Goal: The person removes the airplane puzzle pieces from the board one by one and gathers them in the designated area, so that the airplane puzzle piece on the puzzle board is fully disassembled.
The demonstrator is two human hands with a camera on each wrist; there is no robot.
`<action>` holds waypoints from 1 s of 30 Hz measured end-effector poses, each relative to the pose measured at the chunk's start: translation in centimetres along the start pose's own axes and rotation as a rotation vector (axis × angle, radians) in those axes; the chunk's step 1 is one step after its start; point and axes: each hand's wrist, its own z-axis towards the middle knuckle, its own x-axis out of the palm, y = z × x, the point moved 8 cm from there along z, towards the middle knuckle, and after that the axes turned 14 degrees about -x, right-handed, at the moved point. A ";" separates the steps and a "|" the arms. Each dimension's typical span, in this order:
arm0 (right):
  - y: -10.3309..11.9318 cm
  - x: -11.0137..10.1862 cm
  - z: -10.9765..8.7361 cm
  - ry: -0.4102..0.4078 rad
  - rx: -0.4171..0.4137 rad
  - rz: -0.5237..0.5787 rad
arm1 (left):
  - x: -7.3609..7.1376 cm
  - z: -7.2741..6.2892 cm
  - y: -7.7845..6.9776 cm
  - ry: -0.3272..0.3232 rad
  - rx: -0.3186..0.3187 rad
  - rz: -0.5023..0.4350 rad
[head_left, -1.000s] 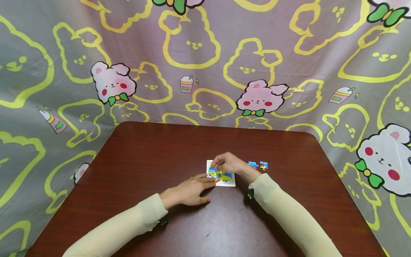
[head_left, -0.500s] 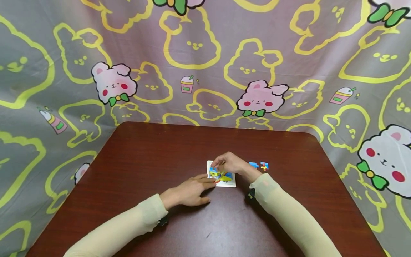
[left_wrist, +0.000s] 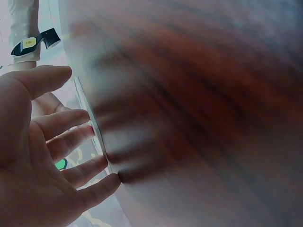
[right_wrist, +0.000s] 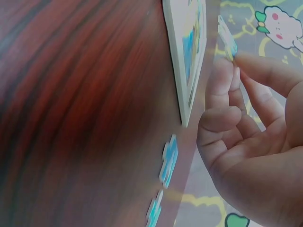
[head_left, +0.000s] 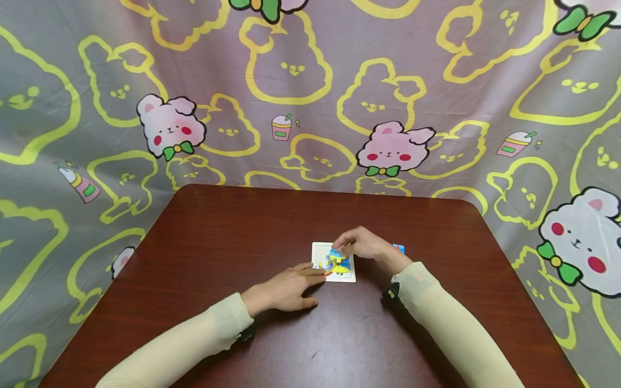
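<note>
A small jigsaw board [head_left: 318,252] with a pale frame lies on the table, part of its blue and yellow picture in place and its upper left bare. My right hand [head_left: 367,245] holds a blue and yellow puzzle piece [head_left: 336,255] above the board. In the right wrist view, thumb and fingertips pinch that puzzle piece [right_wrist: 228,39] by its edge, off the board. My left hand [head_left: 290,288] lies with fingers spread and nearly straight, fingertips on the board's left side. The left wrist view shows those fingertips [left_wrist: 112,178] along the board's thin edge [left_wrist: 96,130].
Two loose blue puzzle pieces lie by the board in the right wrist view, a nearer piece [right_wrist: 169,161] and a farther piece [right_wrist: 154,210]. From the head, one loose piece [head_left: 399,248] shows beyond the right wrist. A patterned curtain [head_left: 310,108] surrounds the brown table [head_left: 233,231].
My right hand has lifted the puzzle piece from the board's upper left and carried it to the right. The right forearm now covers more of the loose pieces. My left hand has stayed put.
</note>
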 end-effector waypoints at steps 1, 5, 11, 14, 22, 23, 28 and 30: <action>-0.1 -0.1 -0.2 0.002 0.005 0.000 | 0.0 0.0 0.0 0.000 0.001 -0.001; -0.7 -0.7 -0.9 0.002 0.034 0.012 | 0.0 0.0 0.0 -0.003 0.004 -0.007; -1.4 -1.3 -1.8 -0.003 0.054 0.018 | 0.1 0.0 0.1 -0.003 -0.006 -0.011; -1.8 -1.8 -2.3 -0.001 0.060 0.008 | 0.1 0.0 0.1 0.000 -0.009 -0.014; -2.9 -3.0 -3.6 0.031 0.080 -0.022 | 0.1 0.0 0.1 0.011 -0.012 -0.007; -3.0 -3.1 -3.7 0.034 0.082 -0.024 | 0.1 0.0 0.1 0.012 -0.015 -0.006; -3.5 -3.4 -4.3 0.038 0.095 -0.026 | 0.1 0.0 0.2 0.013 -0.018 -0.004; -3.7 -3.5 -4.5 0.041 0.099 -0.024 | 0.1 0.0 0.2 0.013 -0.018 -0.004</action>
